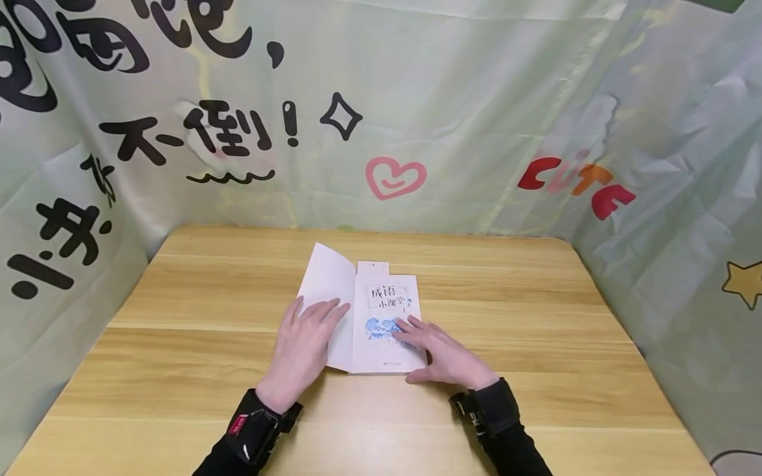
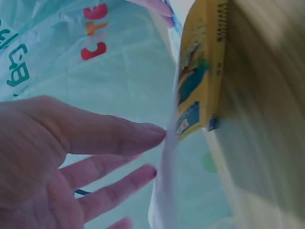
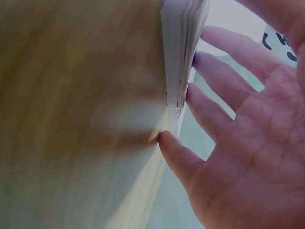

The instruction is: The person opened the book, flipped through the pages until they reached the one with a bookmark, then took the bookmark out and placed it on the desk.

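Left hand and right hand partly cover the book before a curtain.

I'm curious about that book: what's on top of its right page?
Fingers of the right hand lie over the page, partly covering its blue picture below the dark title. Any print beneath can't be seen.

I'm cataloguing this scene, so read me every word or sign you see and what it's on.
"成语小课堂": book's title page
"不倒!": fabric backdrop
"CUTE": fabric backdrop, right side
Too small: title page's bottom print; red wristband label
Too blurred: yellow cover
Unclear or cut off: backdrop's other characters
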A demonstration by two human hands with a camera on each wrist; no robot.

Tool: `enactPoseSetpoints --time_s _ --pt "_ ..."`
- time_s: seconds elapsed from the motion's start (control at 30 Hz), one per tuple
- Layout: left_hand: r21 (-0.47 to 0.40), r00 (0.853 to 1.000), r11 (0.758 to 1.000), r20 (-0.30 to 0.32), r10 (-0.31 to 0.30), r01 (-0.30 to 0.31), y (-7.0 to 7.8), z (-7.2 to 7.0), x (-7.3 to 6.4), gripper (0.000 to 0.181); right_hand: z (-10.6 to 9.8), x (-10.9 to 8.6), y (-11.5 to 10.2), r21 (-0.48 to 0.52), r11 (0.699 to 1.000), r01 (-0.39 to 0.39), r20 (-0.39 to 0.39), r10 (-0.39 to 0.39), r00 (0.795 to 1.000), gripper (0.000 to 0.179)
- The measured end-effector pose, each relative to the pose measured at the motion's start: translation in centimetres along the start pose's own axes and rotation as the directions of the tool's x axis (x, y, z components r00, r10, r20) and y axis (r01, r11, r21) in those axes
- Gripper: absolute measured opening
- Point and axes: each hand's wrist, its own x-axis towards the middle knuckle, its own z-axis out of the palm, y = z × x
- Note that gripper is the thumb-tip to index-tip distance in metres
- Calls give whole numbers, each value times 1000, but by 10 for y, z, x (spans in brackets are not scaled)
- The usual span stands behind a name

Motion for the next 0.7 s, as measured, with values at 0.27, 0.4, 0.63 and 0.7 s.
enactPoseSetpoints --time_s 0.27,0.4,0.63,0.7 --pt "-153 953 988 302 12 36 7 19 -4 43 -3 -1 0 14 1000 5 20 -6 1000 67" --pt "-185 929 981 369 16 57 12 28 -7 43 -3 -1 1 27 1000 12 16 -12 1000 64" --pt "-198 919 978 393 20 64 14 33 -8 73 -8 -3 4 59 998 33 -1 -33 999 44" --pt "-203 921 977 390 24 60 15 33 -8 71 -9 -4 3 64 997 31 -3 -31 1000 33"
